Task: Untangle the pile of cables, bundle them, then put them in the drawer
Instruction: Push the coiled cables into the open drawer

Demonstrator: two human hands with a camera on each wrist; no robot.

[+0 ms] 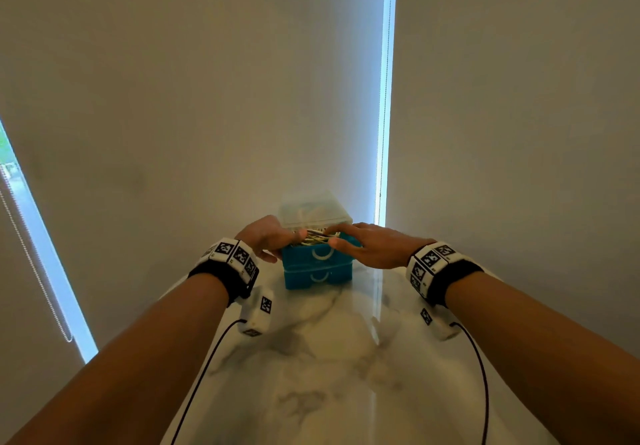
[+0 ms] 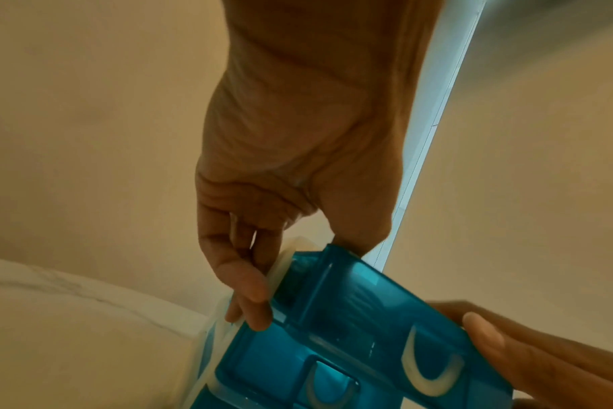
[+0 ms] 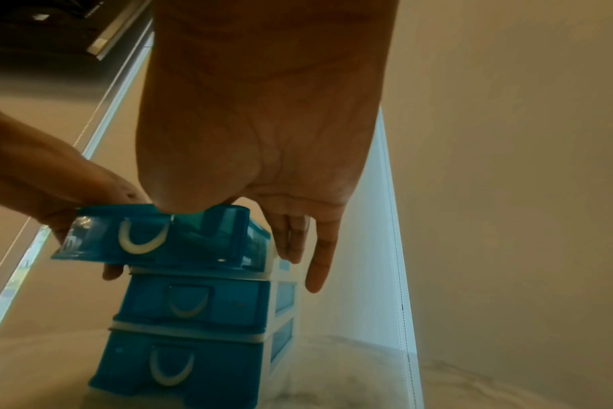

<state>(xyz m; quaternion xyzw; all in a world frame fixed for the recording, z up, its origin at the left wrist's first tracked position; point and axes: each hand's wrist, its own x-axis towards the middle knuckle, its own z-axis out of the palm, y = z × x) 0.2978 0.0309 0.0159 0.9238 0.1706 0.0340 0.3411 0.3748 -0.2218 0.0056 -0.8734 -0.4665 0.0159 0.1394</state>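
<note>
While the top drawer stands pulled out, this is how things lie, from the left of the frame to the right.

Left hand (image 1: 268,236): fingers curled round the left side of the top drawer (image 1: 320,254), at centre frame.
Cables (image 1: 316,236): lying bundled in that drawer, it seems, though they are small in the head view.
Right hand (image 1: 370,245): fingers straight, flat over the cables, gripping nothing.
Progress: untangling and bundling look done; only closing the drawer is left.
Edges: drawer unit (image 3: 193,318) sits on the marble table (image 1: 329,358), near the blinds (image 1: 173,98) behind.
Room: bare tabletop fills the lower frame.
</note>
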